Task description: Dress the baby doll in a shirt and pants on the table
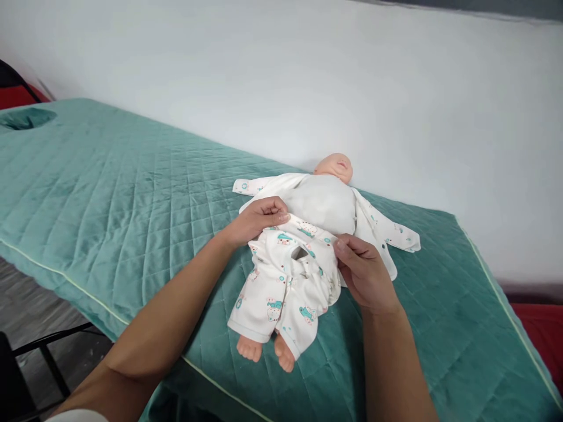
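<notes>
A baby doll [324, 199] lies on its back, its head toward the wall and its bare feet toward me. On its legs are white baby pants [272, 278] with a teal and pink animal print and a gap at the crotch. My left hand [263, 218] pinches the waistband at the left side. At the opposite side of the waistband, my right hand [365, 269] has its fingers closed on the cloth. A matching white jacket [376, 225] lies spread open under the doll, with the sleeves out to both sides and the pale torso showing.
The doll rests on a bed with a green quilted cover [132, 193], which has a face hole [29, 118] at the far left. A white wall [281, 76] runs along the back. Black metal chair parts [48, 357] stand at lower left, and something red [539, 334] at right.
</notes>
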The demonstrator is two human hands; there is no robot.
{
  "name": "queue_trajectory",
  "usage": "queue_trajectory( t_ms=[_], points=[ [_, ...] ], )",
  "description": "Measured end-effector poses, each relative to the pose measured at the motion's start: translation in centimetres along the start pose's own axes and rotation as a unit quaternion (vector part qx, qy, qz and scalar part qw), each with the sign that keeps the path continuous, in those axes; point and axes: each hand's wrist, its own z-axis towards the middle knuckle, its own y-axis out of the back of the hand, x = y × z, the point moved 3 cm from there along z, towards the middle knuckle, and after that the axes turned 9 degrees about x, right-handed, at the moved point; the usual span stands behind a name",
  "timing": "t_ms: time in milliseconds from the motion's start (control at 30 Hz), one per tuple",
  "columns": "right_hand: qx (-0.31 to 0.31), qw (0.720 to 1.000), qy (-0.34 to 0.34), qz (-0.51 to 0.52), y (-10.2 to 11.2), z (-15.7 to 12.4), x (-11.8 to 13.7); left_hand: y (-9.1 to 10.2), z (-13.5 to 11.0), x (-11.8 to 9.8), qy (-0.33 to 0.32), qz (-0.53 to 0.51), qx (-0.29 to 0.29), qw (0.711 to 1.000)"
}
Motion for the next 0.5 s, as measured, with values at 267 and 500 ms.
queue_trajectory(
  t_ms=[267, 500],
  points=[
    [-0.054, 0.997, -0.021, 0.041, 3.3, -0.6, 0.8, 1.2, 0.6, 1.2, 0.006, -0.09, -0.054, 0.994],
    [-0.084, 0.994, 0.058, 0.046, 4.9, 0.0, 0.7, 1.5, 1.4, 2.4, 0.025, -0.117, -0.074, 0.99]
  ],
)
